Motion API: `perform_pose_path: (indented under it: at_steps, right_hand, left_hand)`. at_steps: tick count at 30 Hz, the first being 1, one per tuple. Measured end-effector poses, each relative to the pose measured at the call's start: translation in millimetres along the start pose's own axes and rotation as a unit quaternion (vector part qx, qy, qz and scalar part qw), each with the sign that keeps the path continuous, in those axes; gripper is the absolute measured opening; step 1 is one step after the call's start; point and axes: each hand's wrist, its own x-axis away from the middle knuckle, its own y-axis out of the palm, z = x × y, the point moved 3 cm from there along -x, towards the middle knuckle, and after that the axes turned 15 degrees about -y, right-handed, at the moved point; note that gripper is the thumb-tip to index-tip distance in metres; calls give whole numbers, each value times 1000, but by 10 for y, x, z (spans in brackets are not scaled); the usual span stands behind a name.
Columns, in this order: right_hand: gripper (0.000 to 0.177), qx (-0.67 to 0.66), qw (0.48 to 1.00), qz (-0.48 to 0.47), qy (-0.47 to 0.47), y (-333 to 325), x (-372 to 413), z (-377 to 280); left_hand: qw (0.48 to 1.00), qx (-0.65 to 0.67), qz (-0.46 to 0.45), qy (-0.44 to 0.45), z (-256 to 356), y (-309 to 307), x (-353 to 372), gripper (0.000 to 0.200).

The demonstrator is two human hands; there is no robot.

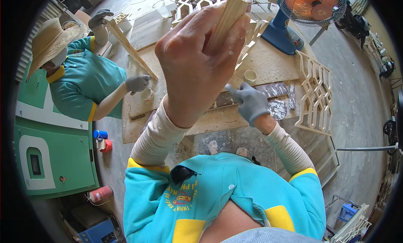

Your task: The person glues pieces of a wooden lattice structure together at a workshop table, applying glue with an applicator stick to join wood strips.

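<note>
At far left, beyond the bench's left edge, a green machine (54, 163) with a fire extinguisher (100, 194) low on the floor and blue and red containers (101, 136) nearby. Standing along that same edge, a co-worker (84, 81) in a straw hat and turquoise shirt; one gloved hand (100, 18) at the upper end of a long wooden bar (131, 48), the other (137, 84) near its lower end. Just inside the bench's left edge, a small cup (147, 95).

Raised above the middle of the bench (279, 63), close to the camera, a bare left hand (199, 60), fingers curled tightly around a pale wooden strip (228, 22), with one end jutting toward the lens. Behind it, lattice woodwork (251, 42); cannot tell whether joined to the strip.

Farther right, over the near part of the bench, a grey-gloved right hand (250, 101), index finger extended; cannot tell whether touching or holding anything. Just beyond, a round tub (250, 77); beside the hand, white-spattered dark boards (273, 90). At the bench's far right corner, a blue fan (283, 33); along the right edge, a tilted lattice panel (315, 93).
</note>
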Motion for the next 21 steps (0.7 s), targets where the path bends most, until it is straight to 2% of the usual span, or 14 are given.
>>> perform_pose_path:
  at_steps: [2,5,8,11,16,18,21]
  right_hand:
    - [48,-68,997,-12,-33,96,65,36]
    - [45,-119,993,12,3,-54,24,40]
    - [46,27,996,76,-42,21,62,-74]
    - [50,92,989,91,-70,61,164,-115]
    - [51,64,988,118,-72,-86,196,-73]
    - [51,48,986,135,-79,-94,170,-111]
    - [50,60,981,154,-104,45,147,-130]
  left_hand:
    - [1000,2,3,0,-23,-10,8,19]
    - [1000,0,2,-5,-26,-16,-3,19]
    - [1000,19,-5,-12,-28,-3,-17,19]
    - [999,25,-6,-18,-43,-6,-38,18]
    - [998,-4,-7,-63,-108,-42,-5,18]
    - [998,1,-2,-60,-88,-13,0,18]
    - [1000,5,0,-8,-16,30,-10,17]
